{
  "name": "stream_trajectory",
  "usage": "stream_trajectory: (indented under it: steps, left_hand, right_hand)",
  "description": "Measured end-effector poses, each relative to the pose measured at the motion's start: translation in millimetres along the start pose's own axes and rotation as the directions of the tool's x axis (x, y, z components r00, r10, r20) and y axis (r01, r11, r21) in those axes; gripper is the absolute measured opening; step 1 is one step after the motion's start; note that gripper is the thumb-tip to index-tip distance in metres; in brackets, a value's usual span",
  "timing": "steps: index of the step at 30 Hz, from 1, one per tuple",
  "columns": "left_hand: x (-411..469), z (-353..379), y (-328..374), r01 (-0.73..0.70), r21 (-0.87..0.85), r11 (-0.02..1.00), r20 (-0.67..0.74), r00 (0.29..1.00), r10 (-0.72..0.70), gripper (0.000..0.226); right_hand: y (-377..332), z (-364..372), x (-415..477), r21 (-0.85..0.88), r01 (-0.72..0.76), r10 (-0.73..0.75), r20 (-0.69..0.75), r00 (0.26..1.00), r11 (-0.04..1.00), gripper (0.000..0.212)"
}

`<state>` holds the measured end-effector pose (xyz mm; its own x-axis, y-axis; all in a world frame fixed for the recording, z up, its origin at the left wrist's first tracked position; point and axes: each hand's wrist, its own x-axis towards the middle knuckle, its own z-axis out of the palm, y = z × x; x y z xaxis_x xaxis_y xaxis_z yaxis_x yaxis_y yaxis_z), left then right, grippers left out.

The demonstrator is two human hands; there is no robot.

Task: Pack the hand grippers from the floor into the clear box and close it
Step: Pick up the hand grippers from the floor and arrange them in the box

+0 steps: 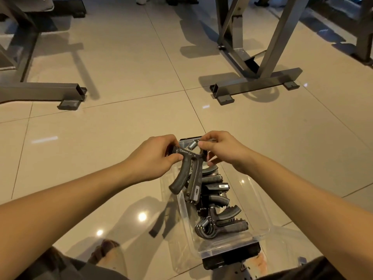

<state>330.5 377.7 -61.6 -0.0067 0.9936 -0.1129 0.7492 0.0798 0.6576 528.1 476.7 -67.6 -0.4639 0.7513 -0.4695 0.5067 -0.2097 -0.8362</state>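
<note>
Both hands hold one hand gripper (194, 182) in the air over the far end of the clear box (258, 199), which stands on the tiled floor (101, 148) in front of the person. The left hand (155, 156) pinches the left end of the gripper's top bar between thumb and curled fingers (177, 157). The right hand (220, 150) pinches the other end, close to the steel spring (192, 145), with its fingers bent in around the metal. The two handles hang down and reach towards the box's far left corner. Several other grippers (220, 219) already lie inside, packed one behind another along the length of the box, which is open at the top. The gripper looks rigid and fairly dense for its size: hard plastic and steel, with ridged handles that should not slip. It is not fragile, but the spring gap could nip a fingertip, so the safer hold is on the bar ends or on a handle. Its splayed shape is awkward, so it probably needs turning flat to nest beside the others and sit low enough for the box to close.
</note>
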Motion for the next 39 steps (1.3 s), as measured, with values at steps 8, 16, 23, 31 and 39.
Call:
stream_trajectory:
  steps: [8,16,23,31,39]
  left_hand:
    - [0,-4,3,-0.055,0.244,0.968,-0.146,0.985,0.093,0.035]
    - [-3,-7,-5,-0.307,0.148,0.940,-0.049,0.947,0.317,0.028]
    - [3,-6,-6,-0.298,0.083,0.951,0.081,0.953,0.292,0.020]
    - [23,5,-11,0.084,-0.281,0.956,-0.020,0.995,-0.093,0.016]
    - [41,12,-9,0.184,-0.373,0.909,0.077,0.983,-0.167,0.020]
  right_hand:
    - [-6,18,-13,0.086,-0.157,0.130,0.256,0.958,0.984,0.048]
    - [-7,2,-12,0.034,-0.220,0.191,0.380,0.905,0.975,0.037]
    - [-16,-14,-10,-0.236,-0.035,0.146,0.469,0.871,0.971,0.025]
    - [-11,-1,-8,-0.717,0.407,-0.326,0.260,0.909,0.565,0.052]
    - [10,-6,-3,-0.867,0.441,-0.464,0.300,0.834,0.233,0.070]
